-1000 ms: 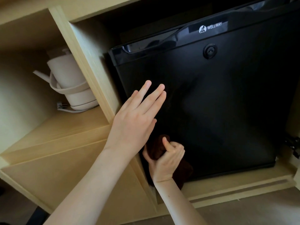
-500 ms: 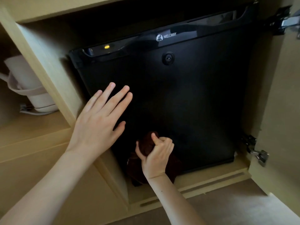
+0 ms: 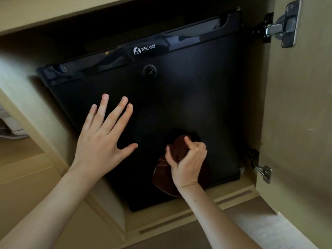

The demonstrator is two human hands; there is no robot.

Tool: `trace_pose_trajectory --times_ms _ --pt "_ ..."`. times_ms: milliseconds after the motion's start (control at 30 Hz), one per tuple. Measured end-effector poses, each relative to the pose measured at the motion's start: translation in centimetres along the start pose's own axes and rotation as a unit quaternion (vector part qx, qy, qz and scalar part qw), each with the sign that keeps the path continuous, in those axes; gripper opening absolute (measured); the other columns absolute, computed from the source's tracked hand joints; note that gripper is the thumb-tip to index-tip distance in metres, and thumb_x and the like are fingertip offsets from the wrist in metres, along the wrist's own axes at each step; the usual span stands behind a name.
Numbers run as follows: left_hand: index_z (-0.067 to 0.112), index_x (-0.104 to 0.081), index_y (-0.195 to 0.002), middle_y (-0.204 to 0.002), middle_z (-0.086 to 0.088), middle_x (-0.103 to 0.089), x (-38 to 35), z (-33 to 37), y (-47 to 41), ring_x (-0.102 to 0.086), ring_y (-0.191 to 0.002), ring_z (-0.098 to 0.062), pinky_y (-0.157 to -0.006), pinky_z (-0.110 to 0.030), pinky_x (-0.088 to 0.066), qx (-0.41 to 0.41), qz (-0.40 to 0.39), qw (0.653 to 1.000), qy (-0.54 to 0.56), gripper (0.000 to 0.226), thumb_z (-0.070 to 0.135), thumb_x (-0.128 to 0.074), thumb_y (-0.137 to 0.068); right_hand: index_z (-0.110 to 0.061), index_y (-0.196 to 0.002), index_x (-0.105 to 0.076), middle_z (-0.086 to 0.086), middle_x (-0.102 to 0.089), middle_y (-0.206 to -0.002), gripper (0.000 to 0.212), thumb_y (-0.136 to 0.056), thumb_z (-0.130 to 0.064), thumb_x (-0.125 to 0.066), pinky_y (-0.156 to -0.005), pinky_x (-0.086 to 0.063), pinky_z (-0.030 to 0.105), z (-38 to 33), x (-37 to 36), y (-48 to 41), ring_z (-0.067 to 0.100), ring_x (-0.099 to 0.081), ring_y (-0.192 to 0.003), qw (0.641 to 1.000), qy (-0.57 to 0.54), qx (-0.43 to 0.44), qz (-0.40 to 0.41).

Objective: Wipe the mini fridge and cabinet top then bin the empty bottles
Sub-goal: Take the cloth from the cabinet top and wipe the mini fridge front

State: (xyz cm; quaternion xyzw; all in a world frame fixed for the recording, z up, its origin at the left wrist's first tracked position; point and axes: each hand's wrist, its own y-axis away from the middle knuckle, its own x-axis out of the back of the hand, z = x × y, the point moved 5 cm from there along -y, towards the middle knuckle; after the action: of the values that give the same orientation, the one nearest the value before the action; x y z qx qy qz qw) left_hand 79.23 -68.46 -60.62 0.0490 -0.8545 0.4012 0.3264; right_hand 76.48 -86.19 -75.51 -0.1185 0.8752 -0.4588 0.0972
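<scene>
A black mini fridge point(image 3: 188, 97) marked WELLWAY sits closed inside a light wooden cabinet. My left hand point(image 3: 102, 139) lies flat and open against the lower left of the fridge door, fingers spread. My right hand point(image 3: 188, 159) is closed around a bunched dark brown cloth point(image 3: 161, 178), pressed to the lower middle of the door. Part of the cloth hangs below my fist. No bottles are in view.
The cabinet door point(image 3: 298, 123) stands open at the right with metal hinges point(image 3: 280, 26) at top and bottom. A wooden divider point(image 3: 32, 108) borders the fridge on the left; a white kettle base point(image 3: 12, 128) shows beyond it. The cabinet's wooden sill point(image 3: 197, 212) runs below.
The view has swung left to right, so the fridge now fills the frame. My right hand with the cloth has slid rightward along the lower door; my left hand stays flat on it.
</scene>
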Motion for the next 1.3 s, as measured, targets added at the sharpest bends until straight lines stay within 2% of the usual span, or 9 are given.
trace_pose_trajectory --times_ms 300,533,633,700,767,867,1067,1200,1300 --pt "0.014 -0.028 -0.155 -0.164 -0.004 -0.019 -0.4 0.7 -0.3 -0.003 -0.152 -0.037 -0.122 -0.054 -0.005 0.012 0.007 1.0 -0.009 0.094 0.056 -0.059 -0.077 -0.009 -0.123 -0.043 0.018 -0.048 -0.101 0.05 -0.09 -0.039 -0.066 -0.081 -0.05 0.048 5.6 3.0 -2.6 0.029 -0.054 -0.091 0.994 -0.03 -0.093 0.04" --pt "0.014 -0.027 -0.155 -0.163 -0.002 -0.018 -0.1 1.8 -0.9 -0.006 -0.152 -0.034 -0.121 -0.055 -0.007 -0.011 -0.016 0.999 -0.033 0.097 0.053 -0.07 -0.077 0.005 -0.123 -0.046 0.021 -0.05 -0.107 0.058 -0.093 -0.043 -0.061 -0.093 -0.036 0.008 6.0 3.7 -2.7 0.01 -0.046 -0.099 0.985 -0.046 -0.155 0.066" --pt "0.016 -0.028 -0.155 -0.163 0.0 -0.019 -0.7 4.4 -2.0 -0.009 -0.152 -0.03 -0.122 -0.05 -0.006 -0.063 -0.035 0.997 -0.031 0.104 0.05 -0.078 -0.071 0.0 -0.125 -0.045 0.018 -0.05 -0.109 0.054 -0.092 -0.039 -0.063 -0.091 -0.048 0.025 5.3 3.8 -2.8 0.013 -0.048 -0.1 0.982 -0.037 -0.174 0.069" --pt "0.018 -0.024 -0.156 -0.164 0.001 -0.015 -1.1 5.6 -2.3 -0.005 -0.152 -0.031 -0.122 -0.05 -0.001 -0.038 -0.04 0.998 -0.011 0.105 0.05 -0.078 -0.072 -0.003 -0.125 -0.046 0.018 -0.051 -0.108 0.052 -0.09 -0.036 -0.066 -0.089 -0.052 0.044 4.3 3.6 -3.0 0.017 -0.05 -0.1 0.981 -0.037 -0.179 0.067" --pt "0.019 -0.023 -0.156 -0.165 0.002 -0.013 -1.3 5.9 -2.3 -0.003 -0.153 -0.031 -0.122 -0.051 0.001 -0.024 -0.037 0.999 0.001 0.104 0.05 -0.077 -0.073 -0.003 -0.124 -0.048 0.018 -0.051 -0.104 0.053 -0.088 -0.038 -0.066 -0.084 -0.05 0.052 2.0 2.9 -4.2 0.028 -0.054 -0.096 0.991 -0.031 -0.123 0.044" --pt "0.019 -0.027 -0.156 -0.164 0.003 -0.016 -1.4 5.6 -2.2 -0.005 -0.153 -0.03 -0.122 -0.051 -0.003 -0.032 -0.025 0.999 0.009 0.098 0.049 -0.074 -0.076 -0.002 -0.119 -0.053 0.016 -0.055 -0.1 0.054 -0.084 -0.041 -0.068 -0.085 -0.046 0.046 -1.9 1.8 -8.5 0.035 -0.055 -0.093 0.999 -0.015 -0.027 0.027" --pt "0.019 -0.03 -0.155 -0.163 0.003 -0.02 -1.5 5.3 -2.2 -0.007 -0.152 -0.029 -0.122 -0.048 -0.003 -0.037 -0.003 0.999 0.019 0.097 0.05 -0.075 -0.074 0.003 -0.119 -0.056 0.017 -0.054 -0.099 0.058 -0.083 -0.04 -0.071 -0.084 -0.046 0.042 -0.6 2.2 -11.0 0.03 -0.055 -0.093 0.996 -0.014 -0.03 0.079" --pt "0.02 -0.025 -0.156 -0.164 0.004 -0.017 -1.7 5.2 -2.2 -0.005 -0.152 -0.028 -0.122 -0.047 0.002 -0.033 -0.005 0.999 0.022 0.104 0.049 -0.079 -0.072 -0.008 -0.122 -0.044 0.02 -0.052 -0.109 0.055 -0.089 -0.046 -0.066 -0.085 -0.052 0.052 6.6 3.8 -3.1 0.021 -0.054 -0.1 0.976 -0.047 -0.187 0.099" --pt "0.02 -0.026 -0.156 -0.164 0.004 -0.017 -1.5 5.3 -2.2 -0.006 -0.152 -0.029 -0.122 -0.047 0.002 -0.031 -0.002 0.999 0.025 0.104 0.049 -0.079 -0.071 -0.001 -0.122 -0.04 0.022 -0.052 -0.116 0.063 -0.09 -0.052 -0.06 -0.092 -0.051 0.055 7.9 4.6 -0.4 0.029 -0.056 -0.107 0.953 -0.05 -0.283 0.1"
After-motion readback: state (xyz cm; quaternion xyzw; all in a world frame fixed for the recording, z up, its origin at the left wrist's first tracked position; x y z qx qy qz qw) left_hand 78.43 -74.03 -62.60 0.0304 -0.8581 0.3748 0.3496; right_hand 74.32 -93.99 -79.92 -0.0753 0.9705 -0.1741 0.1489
